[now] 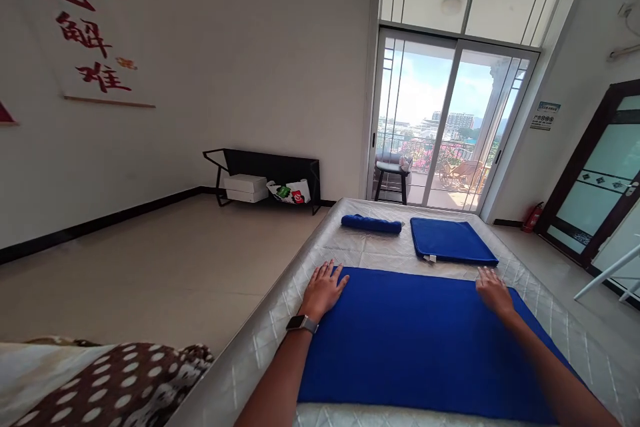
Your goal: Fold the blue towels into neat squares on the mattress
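Note:
A blue cloth [415, 347] is spread flat on a pale quilted mattress [265, 340]. My left hand [324, 288] lies with its fingers stretched out on the cloth's far left corner; a watch is on that wrist. Near the far right corner, my right hand [494, 290] rests on the far edge, palm down and fingers extended. Beyond the spread cloth are a rolled blue cloth [371, 223] on the left and a folded blue cloth [453, 240] with a small white tag on the right. Neither hand touches those two.
Brown polka-dot fabric [117, 380] lies at the lower left. A black bench [273, 170] with a white box [246, 188] under it stands by the wall. Past the mattress are a dark stool [392, 169] and sliding glass doors [440, 120]. A fire extinguisher [533, 217] stands at right.

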Motion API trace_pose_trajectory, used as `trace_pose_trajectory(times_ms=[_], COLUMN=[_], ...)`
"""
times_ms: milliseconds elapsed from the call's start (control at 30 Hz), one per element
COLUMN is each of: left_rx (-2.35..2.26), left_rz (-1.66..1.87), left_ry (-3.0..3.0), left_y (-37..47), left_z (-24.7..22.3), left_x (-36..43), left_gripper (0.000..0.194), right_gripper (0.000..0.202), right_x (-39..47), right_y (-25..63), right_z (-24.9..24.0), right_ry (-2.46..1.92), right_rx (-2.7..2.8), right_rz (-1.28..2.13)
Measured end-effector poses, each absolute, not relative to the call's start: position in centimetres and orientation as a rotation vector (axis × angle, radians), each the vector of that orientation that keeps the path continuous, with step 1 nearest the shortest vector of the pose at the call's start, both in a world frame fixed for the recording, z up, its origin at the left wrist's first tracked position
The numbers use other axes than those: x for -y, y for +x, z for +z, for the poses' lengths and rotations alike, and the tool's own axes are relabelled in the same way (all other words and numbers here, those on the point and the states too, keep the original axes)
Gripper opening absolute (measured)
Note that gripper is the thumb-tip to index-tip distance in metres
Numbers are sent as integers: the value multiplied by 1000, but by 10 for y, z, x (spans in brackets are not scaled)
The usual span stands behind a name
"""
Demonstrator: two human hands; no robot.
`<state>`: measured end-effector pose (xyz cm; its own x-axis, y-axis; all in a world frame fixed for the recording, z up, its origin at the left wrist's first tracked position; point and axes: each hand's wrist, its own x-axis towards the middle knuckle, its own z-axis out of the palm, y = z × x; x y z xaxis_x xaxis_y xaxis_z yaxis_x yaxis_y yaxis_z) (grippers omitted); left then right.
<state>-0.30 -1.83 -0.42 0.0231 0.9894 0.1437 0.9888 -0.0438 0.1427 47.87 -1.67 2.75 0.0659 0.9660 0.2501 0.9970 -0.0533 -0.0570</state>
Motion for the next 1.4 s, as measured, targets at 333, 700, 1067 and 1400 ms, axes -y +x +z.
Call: trace_pose_trajectory(times_ms=[333, 700, 1067, 1400], left_rx=[-2066, -2075, -2057, -2038], left_rz=[281, 257, 154, 109], left_ry=[2322, 2297, 2281, 2234], left_y=[8, 3, -4, -5], left_z=[-14, -16, -18, -15], left_x=[21, 18, 14, 18], left_gripper=[59, 58, 60, 63], right_gripper=[55, 61, 67, 46], right_x=[45, 43, 50, 59], right_y=[237, 391, 572, 530], right_z=[31, 17, -1, 34], right_ry=[-1574, -1985, -2459, -2396], right_rx=[2488, 2368, 1912, 2026], right_rz=[404, 195, 17, -467])
